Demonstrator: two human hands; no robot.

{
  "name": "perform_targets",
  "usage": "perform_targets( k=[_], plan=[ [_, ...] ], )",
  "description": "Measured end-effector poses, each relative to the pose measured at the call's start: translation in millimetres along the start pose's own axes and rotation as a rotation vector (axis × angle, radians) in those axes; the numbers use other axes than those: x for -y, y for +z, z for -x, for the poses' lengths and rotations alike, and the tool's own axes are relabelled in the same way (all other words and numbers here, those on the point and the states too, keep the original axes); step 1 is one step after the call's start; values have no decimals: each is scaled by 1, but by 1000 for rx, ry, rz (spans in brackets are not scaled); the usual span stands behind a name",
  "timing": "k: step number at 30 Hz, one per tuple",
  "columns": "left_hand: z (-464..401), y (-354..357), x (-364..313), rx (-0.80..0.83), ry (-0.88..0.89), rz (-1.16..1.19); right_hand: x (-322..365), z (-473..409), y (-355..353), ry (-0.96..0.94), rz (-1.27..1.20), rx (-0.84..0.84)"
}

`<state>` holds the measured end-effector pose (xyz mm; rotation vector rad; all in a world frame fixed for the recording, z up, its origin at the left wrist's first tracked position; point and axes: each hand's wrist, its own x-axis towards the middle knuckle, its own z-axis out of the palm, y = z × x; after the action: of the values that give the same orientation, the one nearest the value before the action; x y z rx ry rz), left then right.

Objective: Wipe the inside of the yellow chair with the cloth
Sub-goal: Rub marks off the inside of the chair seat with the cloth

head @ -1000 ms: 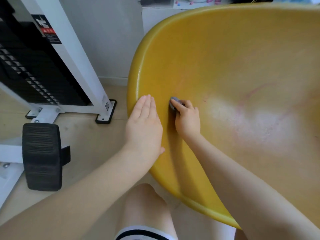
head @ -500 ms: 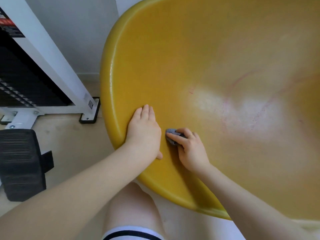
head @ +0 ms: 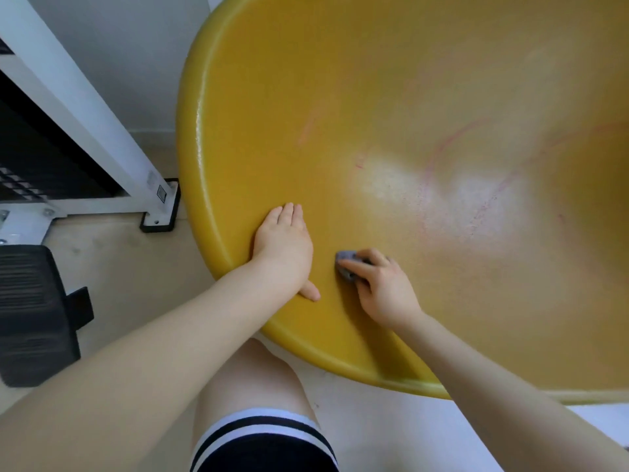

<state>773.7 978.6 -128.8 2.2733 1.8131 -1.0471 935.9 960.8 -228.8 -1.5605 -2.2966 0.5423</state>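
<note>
The right hand [head: 381, 284], gripping the grey cloth [head: 347, 264], is sliding down from earlier toward six o'clock inside the yellow chair [head: 340, 97]; the left hand [head: 284, 243] is pressing flat, released. Pink marks [head: 442, 148] at two o'clock are remaining unwiped.

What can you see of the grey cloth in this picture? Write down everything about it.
The cloth is a small grey wad, bunched up and soft-looking, mostly hidden under the fingers of the right hand, which pinches it and presses it on the inner surface of the yellow chair, near the front rim. The left hand lies flat beside it, apart from it.
</note>
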Motion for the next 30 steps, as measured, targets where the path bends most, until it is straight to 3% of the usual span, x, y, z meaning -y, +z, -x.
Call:
perform_targets(
  k=[5,11,16,19,25,30],
  plan=[
    [-6,4,-3,6,-1,-9,-4,21,-1,-41,-10,39],
    [-14,4,-18,12,-58,61,-19,-67,4,50,95,-84],
    [-19,9,-19,-12,-72,52,-42,-131,-10,131,173,-45],
    [-19,10,-26,-21,-108,68,-44,-120,-11,82,153,-31],
    [-32,7,-50,-13,-182,157,-45,-13,1,-156,5,1],
    [-38,3,-51,-12,-168,159,-53,-40,2,-216,35,-49]
  ],
)
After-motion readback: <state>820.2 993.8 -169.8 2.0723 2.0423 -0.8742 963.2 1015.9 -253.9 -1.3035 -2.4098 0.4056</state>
